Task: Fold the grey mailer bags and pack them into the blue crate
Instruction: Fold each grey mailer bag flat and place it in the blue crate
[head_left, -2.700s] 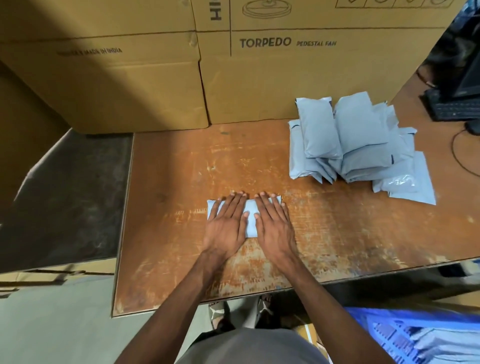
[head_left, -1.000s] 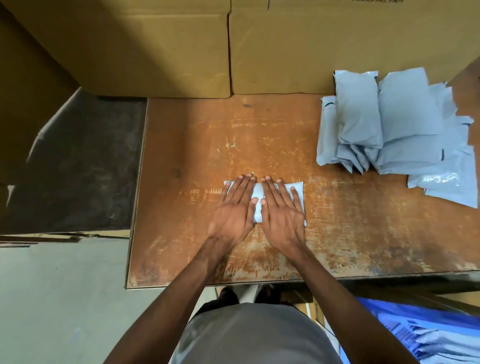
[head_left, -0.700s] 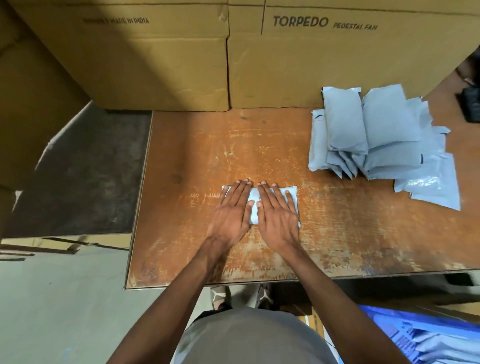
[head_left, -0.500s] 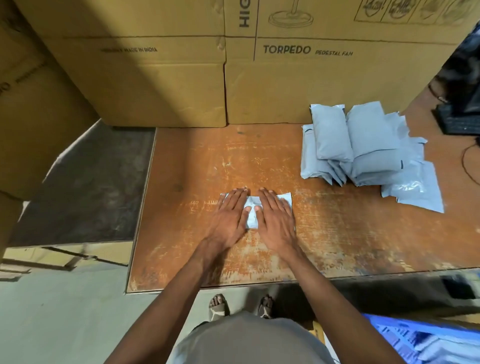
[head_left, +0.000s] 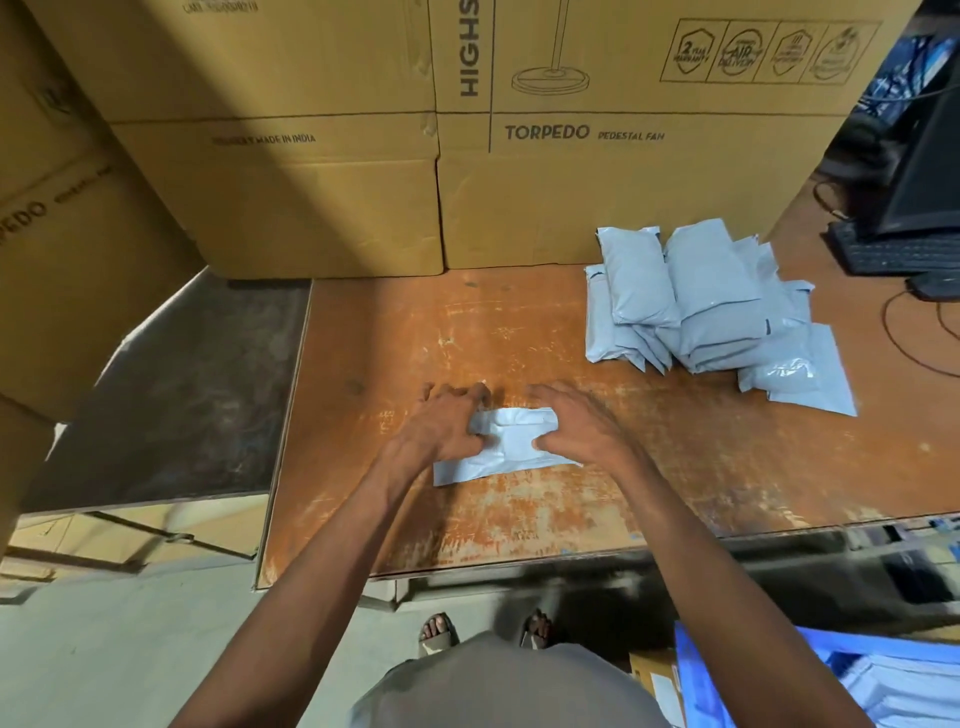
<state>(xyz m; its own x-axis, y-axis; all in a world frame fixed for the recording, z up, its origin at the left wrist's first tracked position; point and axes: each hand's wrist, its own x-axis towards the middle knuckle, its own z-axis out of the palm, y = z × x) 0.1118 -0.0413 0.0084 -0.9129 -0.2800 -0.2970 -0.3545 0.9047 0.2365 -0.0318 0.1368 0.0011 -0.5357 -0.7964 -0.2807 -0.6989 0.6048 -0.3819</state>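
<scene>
Fingers on mailer bag, TORPEDO box

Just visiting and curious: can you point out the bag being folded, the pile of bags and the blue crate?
folded bag (head_left: 511, 441): head view, its middle.
pile of bags (head_left: 711, 291): head view, top bag.
blue crate (head_left: 693, 680): head view, left wall.

both hands, left hand and right hand, pinch a folded grey mailer bag on the bench.
</scene>
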